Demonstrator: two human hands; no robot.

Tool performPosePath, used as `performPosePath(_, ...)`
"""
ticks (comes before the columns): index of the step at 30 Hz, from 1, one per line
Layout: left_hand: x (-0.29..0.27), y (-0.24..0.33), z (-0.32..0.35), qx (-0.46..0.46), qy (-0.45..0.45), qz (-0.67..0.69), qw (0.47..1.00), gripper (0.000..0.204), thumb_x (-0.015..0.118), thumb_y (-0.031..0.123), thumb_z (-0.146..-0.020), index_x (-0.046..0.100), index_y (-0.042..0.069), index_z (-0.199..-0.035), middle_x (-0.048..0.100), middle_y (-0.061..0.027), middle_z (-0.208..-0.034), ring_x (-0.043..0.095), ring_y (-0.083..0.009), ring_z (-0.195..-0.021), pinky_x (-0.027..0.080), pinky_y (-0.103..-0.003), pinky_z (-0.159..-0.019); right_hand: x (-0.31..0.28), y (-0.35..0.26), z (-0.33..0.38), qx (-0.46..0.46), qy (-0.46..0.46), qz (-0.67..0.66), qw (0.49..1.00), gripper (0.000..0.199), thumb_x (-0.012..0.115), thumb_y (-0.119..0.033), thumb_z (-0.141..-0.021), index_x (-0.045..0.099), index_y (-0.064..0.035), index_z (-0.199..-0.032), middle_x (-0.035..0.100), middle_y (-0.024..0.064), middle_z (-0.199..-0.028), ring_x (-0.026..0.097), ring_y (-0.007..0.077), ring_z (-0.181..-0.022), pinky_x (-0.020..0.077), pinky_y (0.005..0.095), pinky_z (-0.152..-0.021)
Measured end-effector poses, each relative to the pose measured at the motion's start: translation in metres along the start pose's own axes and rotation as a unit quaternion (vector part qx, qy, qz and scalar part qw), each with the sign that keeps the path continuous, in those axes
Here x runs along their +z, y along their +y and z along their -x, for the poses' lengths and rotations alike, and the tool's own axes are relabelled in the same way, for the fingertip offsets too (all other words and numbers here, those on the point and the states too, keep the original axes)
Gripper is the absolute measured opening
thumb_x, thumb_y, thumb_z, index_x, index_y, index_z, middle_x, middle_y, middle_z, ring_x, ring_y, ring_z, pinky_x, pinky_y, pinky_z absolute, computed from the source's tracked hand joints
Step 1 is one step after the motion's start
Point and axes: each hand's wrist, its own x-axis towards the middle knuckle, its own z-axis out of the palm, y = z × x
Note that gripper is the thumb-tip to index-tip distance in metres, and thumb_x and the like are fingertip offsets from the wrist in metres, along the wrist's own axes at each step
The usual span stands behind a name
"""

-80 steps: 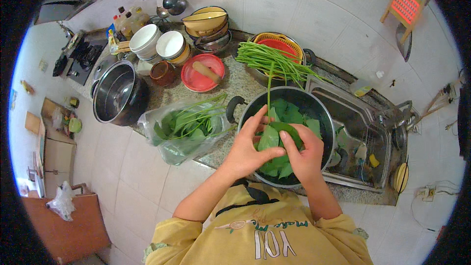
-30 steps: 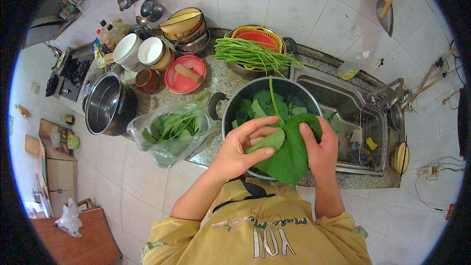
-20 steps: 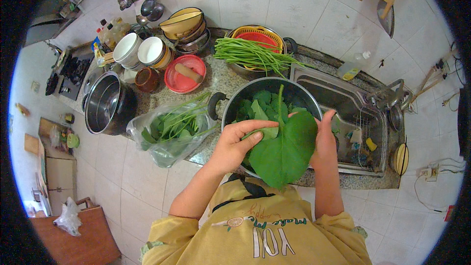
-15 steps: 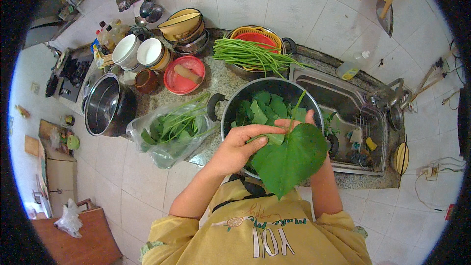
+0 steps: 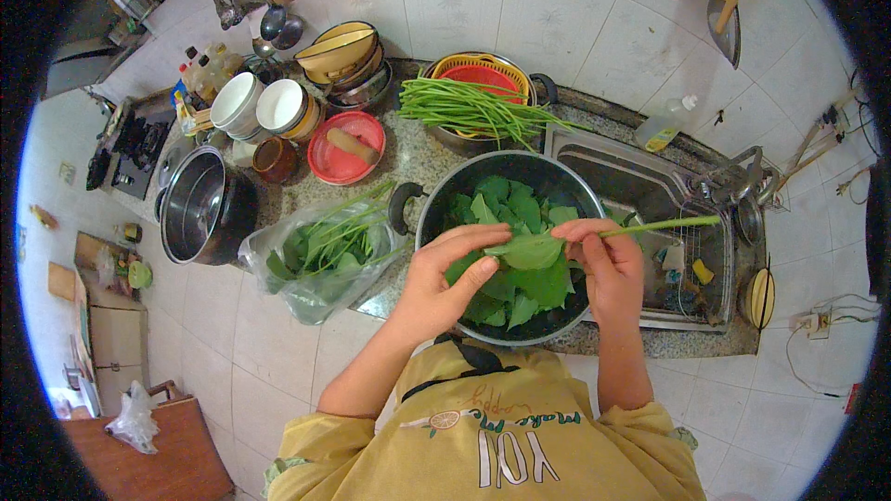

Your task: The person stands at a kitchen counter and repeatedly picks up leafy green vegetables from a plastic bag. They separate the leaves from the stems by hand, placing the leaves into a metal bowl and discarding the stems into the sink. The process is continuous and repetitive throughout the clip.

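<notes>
My right hand (image 5: 608, 264) pinches a leaf stem (image 5: 673, 223) that points right toward the sink. A small green leaf (image 5: 534, 251) on it hangs over the deep dark pot (image 5: 429, 201). At the leaf's left end is my left hand (image 5: 450, 269), fingers stretched and thumb apart; whether it touches the leaf I cannot tell. Many loose green leaves (image 5: 506, 199) lie in the pot beneath both hands. Left of the pot, a clear plastic bag (image 5: 311, 304) holds more leafy stems (image 5: 343, 232).
Long peeled green stems (image 5: 464, 107) lie across a yellow colander behind the pot. A steel sink (image 5: 650, 176) is on the right. An empty-looking dark pot (image 5: 206, 209), stacked bowls (image 5: 237, 102) and a red basket (image 5: 346, 153) stand left.
A large leaf has left my hands, and leaves now lie lower in the pot. The stem has swung from upright to pointing right, and my hands have moved apart.
</notes>
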Motion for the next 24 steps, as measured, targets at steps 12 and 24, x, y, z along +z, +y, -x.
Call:
performPosePath(12, 0.0, 0.01, 0.005, 0.132, 0.105, -0.166, 0.972, 0.013, 0.061, -0.002, -0.06, 0.059, 0.005, -0.071, 0.051, -0.0148, -0.11, 0.048, -0.0271, -0.103, 0.038, -0.036, -0.087, 0.0, 0.005, 0.001, -0.118, 0.001, -0.037, 0.992, 0.011, 0.039, -0.006, -0.086, 0.049, -0.0029, -0.08, 0.059, 0.0131, -0.088, 0.053, 0.0195, -0.082, 0.0411, 0.0293, -0.076)
performPosePath(24, 0.002, 0.009, 0.017, 0.185, 0.204, -0.19, 0.943, 0.02, 0.058, -0.007, -0.06, 0.054, 0.006, -0.073, 0.049, -0.0107, -0.087, 0.048, -0.023, -0.084, 0.038, -0.03, -0.074, 0.001, 0.001, 0.001, -0.125, -0.007, -0.088, 0.988, 0.015, 0.045, -0.017, -0.088, 0.047, -0.0046, -0.079, 0.057, 0.0145, -0.086, 0.053, 0.0195, -0.08, 0.0403, 0.0298, -0.074)
